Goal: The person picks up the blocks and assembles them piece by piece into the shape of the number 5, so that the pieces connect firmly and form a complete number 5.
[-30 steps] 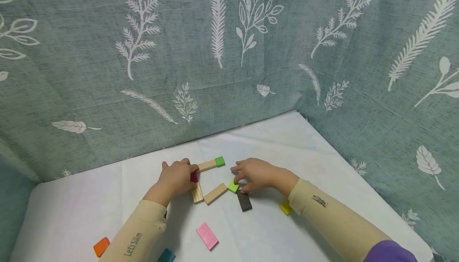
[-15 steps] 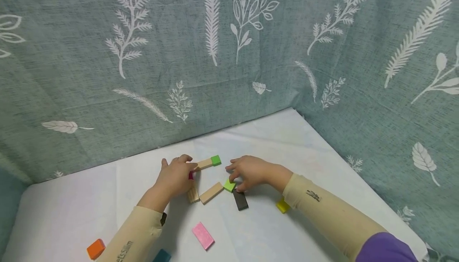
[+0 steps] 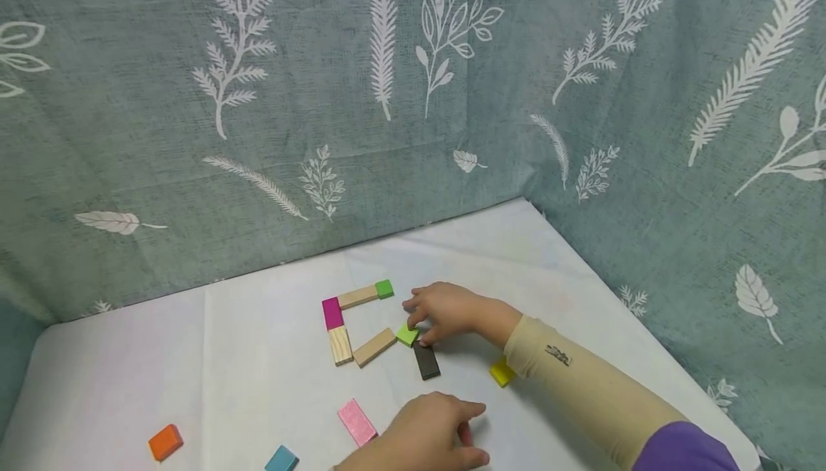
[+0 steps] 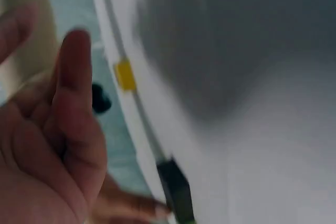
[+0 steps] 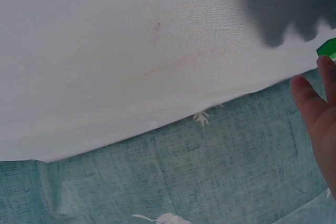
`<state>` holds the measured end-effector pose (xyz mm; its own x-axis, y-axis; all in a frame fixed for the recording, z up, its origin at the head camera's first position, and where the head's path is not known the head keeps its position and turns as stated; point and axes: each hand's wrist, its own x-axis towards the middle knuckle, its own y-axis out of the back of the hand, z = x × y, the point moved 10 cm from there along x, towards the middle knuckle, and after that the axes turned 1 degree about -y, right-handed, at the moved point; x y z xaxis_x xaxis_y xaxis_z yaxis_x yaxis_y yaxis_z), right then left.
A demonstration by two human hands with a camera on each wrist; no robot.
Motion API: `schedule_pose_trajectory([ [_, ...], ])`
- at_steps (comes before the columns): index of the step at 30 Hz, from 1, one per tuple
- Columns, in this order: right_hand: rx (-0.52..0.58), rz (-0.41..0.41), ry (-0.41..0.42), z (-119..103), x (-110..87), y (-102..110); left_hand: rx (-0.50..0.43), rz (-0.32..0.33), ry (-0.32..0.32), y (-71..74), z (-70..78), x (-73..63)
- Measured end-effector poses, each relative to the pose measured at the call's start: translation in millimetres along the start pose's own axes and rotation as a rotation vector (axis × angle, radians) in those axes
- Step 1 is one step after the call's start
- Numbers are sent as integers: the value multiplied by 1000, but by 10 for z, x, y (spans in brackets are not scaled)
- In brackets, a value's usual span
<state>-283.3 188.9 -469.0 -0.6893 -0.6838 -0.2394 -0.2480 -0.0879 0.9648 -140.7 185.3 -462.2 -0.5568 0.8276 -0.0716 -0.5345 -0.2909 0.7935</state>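
My right hand (image 3: 445,311) reaches over the right end of a row of small blocks. Its fingertips are at the edge of a lime green block (image 3: 406,335), close to the upper end of a black block (image 3: 426,360). Lower in the head view, my left hand (image 3: 429,431) is over the table with its index finger extended and nothing held; in the left wrist view its fingers (image 4: 76,61) are loosely bent. Just left of it lies a pink block (image 3: 357,422), partly overlapped by the hand. A yellow block (image 3: 501,372) sits beside my right sleeve.
A magenta block (image 3: 332,313), a striped wooden block (image 3: 340,345), two plain wooden blocks and a green block (image 3: 384,289) form an unclosed outline. An orange block (image 3: 165,442) and a blue block (image 3: 282,459) lie nearer. Patterned curtains (image 3: 361,134) border the white table (image 3: 271,356).
My left hand has left the magenta block and swung toward me and to the right, beside the pink block. My right hand stays at the lime green block.
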Motion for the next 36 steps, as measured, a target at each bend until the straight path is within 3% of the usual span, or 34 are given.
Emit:
schedule_pose_trajectory([
  [1, -3, 1, -1, 1, 0, -11, 11, 9, 5, -55, 31, 68],
  [3, -8, 6, -3, 1, -1, -19, 83, 85, 30, -84, 51, 200],
  [6, -6, 12, -5, 3, -5, -7, 183, 204, 115, -80, 20, 358],
  [8, 8, 17, -5, 7, -9, 4, 217, 249, 179, -89, -23, 443],
  [12, 37, 23, -2, 24, -18, 10, 205, 288, 258, -102, -115, 573],
  [16, 53, 21, 4, 37, -14, -2, 193, 279, 305, -115, -228, 627],
  [23, 64, 8, 17, 27, 25, -18, 338, 284, 250, -51, -218, 696],
  [29, 64, 23, 28, -1, 38, -18, 476, 286, 269, -42, -169, 763],
  [33, 50, 25, 2, 35, -7, -22, 496, 303, 248, -40, -90, 807],
  [36, 61, 22, -3, 44, -31, -33, 458, 316, 246, -22, -93, 787],
])
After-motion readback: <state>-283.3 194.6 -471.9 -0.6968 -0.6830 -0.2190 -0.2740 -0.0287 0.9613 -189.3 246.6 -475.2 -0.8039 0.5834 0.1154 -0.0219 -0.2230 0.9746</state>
